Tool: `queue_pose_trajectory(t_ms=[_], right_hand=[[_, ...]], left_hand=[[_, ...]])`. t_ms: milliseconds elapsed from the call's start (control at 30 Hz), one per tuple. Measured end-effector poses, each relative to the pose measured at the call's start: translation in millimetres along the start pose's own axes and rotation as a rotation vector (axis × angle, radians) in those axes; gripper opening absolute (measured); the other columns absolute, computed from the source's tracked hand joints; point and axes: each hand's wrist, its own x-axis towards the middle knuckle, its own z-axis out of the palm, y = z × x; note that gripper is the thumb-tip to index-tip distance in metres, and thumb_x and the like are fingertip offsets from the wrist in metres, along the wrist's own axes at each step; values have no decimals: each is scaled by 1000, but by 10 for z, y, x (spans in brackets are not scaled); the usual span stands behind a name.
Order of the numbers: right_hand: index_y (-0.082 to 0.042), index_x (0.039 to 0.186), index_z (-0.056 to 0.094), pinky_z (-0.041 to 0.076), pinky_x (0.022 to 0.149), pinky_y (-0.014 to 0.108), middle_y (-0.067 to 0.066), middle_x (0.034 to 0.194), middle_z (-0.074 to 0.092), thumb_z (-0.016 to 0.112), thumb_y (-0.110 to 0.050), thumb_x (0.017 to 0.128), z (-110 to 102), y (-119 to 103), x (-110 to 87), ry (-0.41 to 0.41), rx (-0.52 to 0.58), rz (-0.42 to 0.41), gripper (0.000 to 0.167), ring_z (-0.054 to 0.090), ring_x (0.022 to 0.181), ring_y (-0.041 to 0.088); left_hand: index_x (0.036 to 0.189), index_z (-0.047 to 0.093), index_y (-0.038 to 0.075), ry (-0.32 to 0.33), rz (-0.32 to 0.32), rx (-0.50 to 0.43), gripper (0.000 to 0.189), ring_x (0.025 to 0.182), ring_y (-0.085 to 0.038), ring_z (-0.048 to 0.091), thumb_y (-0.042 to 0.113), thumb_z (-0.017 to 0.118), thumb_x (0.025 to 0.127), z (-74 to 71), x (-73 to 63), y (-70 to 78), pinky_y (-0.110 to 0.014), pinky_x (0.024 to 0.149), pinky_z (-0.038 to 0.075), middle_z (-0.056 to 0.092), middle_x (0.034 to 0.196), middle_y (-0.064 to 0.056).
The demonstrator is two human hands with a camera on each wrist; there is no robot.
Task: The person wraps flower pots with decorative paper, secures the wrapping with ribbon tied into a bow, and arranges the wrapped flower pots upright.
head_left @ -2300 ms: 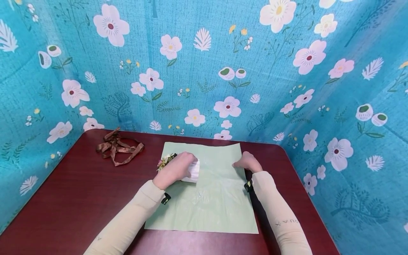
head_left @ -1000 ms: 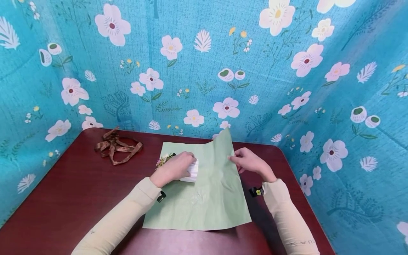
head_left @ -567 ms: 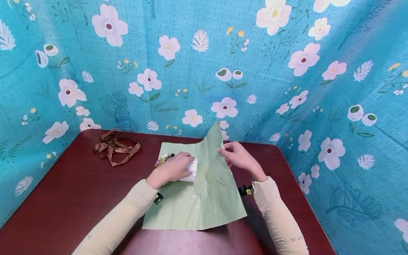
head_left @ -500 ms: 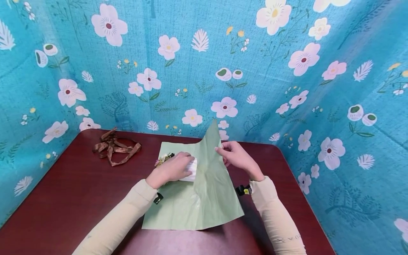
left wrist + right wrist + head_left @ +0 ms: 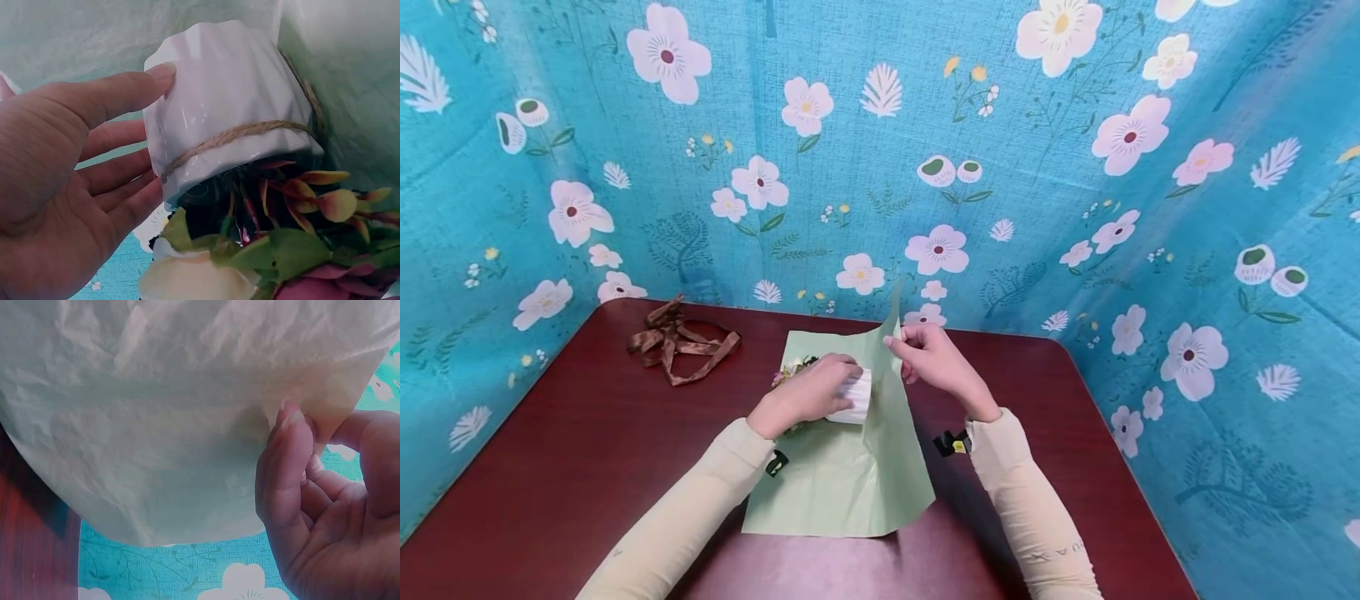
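Now the left hand (image 5: 808,392) rests on a white ribbed pot (image 5: 852,397) that lies on its side on the green wrapping paper (image 5: 842,483), its straight, relaxed fingers laid along the pot's wall rather than curled round it; artificial flowers (image 5: 269,244) spill from the pot's mouth toward the left, and a twine band (image 5: 244,132) circles it. The right hand (image 5: 928,358) pinches the paper's right edge between thumb and fingertips and holds that side lifted upright just right of the pot. At the far left of the dark red surface (image 5: 572,467) lies a brown ribbon (image 5: 681,343), well apart from the paper.
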Motion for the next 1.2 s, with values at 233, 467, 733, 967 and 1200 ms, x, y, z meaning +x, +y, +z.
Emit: queue_pose_trajectory(t_ms=[233, 467, 733, 967, 1200], right_hand=[[11, 79, 55, 57, 69, 59, 36, 73, 58, 59, -23, 104, 20, -18, 22, -2, 14, -3, 42, 62, 68, 51], [4, 75, 53, 58, 65, 51, 33, 70, 57, 62, -25, 103, 80, -23, 26, 0, 17, -23, 42, 63, 64, 44], [0, 75, 57, 59, 61, 45, 19, 63, 57, 62, -26, 102, 118, -58, 35, -6, 15, -56, 38, 63, 60, 36], [-6, 79, 64, 59, 60, 41, 9, 60, 58, 61, -20, 103, 163, -78, 59, -25, 10, -58, 27, 62, 57, 25], [-2, 82, 65, 58, 62, 49, 12, 63, 59, 63, -22, 102, 189, -83, 95, -12, 2, -64, 29, 64, 59, 35]], left_hand=[[116, 70, -2, 37, 22, 29, 33, 102, -28, 62, 12, 79, 88, 1, 31, 32, -40, 86, 54, 68, 112, -15], [110, 70, -1, 36, 22, 48, 28, 95, -24, 60, 14, 79, 88, 10, 22, 30, -37, 81, 52, 67, 105, -12], [113, 70, -1, 46, 29, 31, 30, 100, -26, 61, 14, 79, 89, 39, 43, 24, -39, 83, 53, 68, 109, -13], [118, 69, -3, 47, 36, -1, 35, 105, -27, 62, 14, 79, 89, 69, 61, 32, -40, 89, 53, 68, 114, -15], [128, 65, -5, 40, 1, -38, 44, 120, -31, 59, 16, 77, 91, 52, 26, 10, -43, 100, 50, 64, 129, -19]])
